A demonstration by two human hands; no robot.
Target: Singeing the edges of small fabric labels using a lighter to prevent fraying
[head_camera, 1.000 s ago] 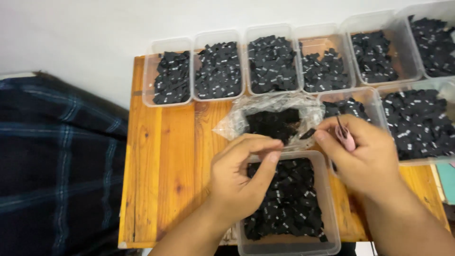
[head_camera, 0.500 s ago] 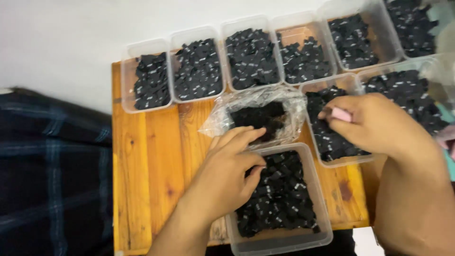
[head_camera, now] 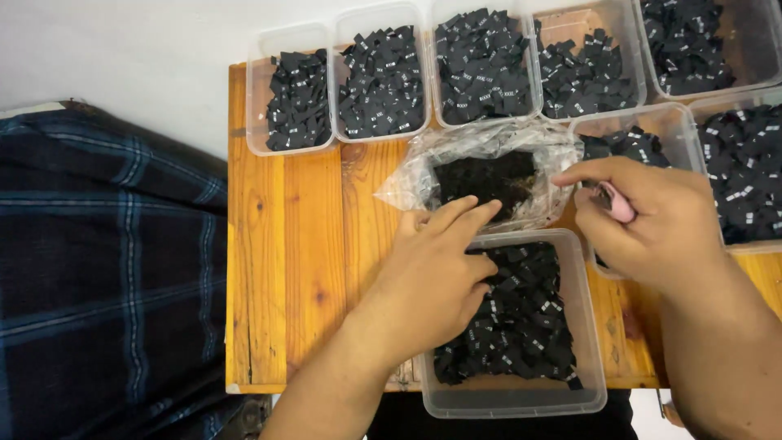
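My left hand [head_camera: 436, 277] rests over the left rim of a clear plastic tub [head_camera: 588, 326] full of small black fabric labels, fingers extended towards a crinkled clear plastic bag [head_camera: 489, 163] that holds more black labels. My right hand [head_camera: 652, 220] hovers to the right of the bag, closed around a small pink tool [head_camera: 617, 204] of which only a part shows between the fingers. Both hands are above a wooden table [head_camera: 285, 261].
Several clear tubs of black labels line the table's far edge, such as one [head_camera: 297, 98] at the left and another [head_camera: 485, 61] in the middle; more tubs [head_camera: 745, 163] stand at the right. A dark plaid cloth [head_camera: 106, 277] lies left of the table.
The view has shifted, so the table sits further right and lower. My left hand has stretched its fingers towards the bag; my right hand has come in closer to the bag.
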